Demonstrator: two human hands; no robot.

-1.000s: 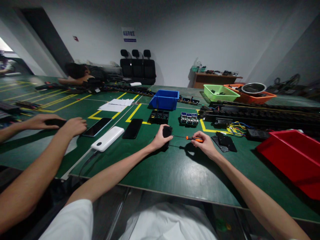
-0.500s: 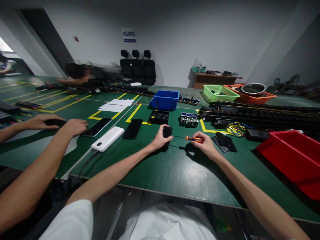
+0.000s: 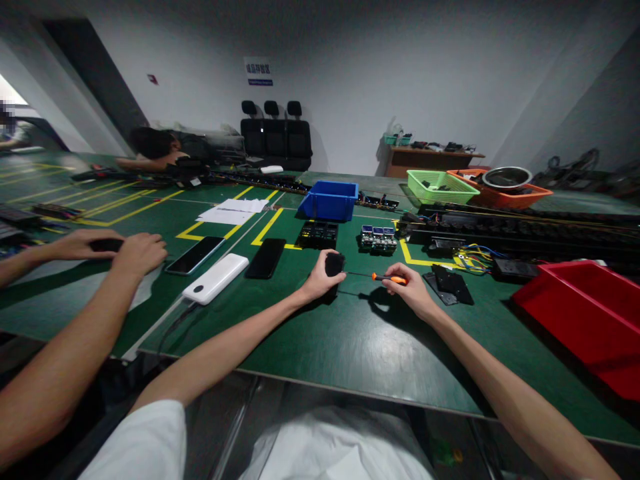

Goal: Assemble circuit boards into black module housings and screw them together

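Observation:
My left hand [image 3: 320, 275] is wrapped round a small black module [image 3: 334, 265] that stands on the green table. In my right hand [image 3: 406, 283] is a screwdriver [image 3: 393, 279] with an orange and black handle. Its thin shaft points left, and the tip reaches the module's right side near my left thumb. Behind the module are a black part with several slots [image 3: 319, 234] and a silver-and-blue part [image 3: 379, 239]. Flat black plates [image 3: 451, 285] lie to the right of my right hand.
A blue bin [image 3: 330, 201] stands behind; a red bin [image 3: 585, 327] is at right. A white power bank [image 3: 216, 279] and phones [image 3: 267, 259] lie left. Another person's hands [image 3: 143, 253] hold a black object. Green basket [image 3: 440, 187] and long black assemblies [image 3: 500, 230] are back right.
The screwdriver's handle has turned slightly within my right fingers. My left hand and the module have stayed put. The other person's hands at left have shifted a little to the left.

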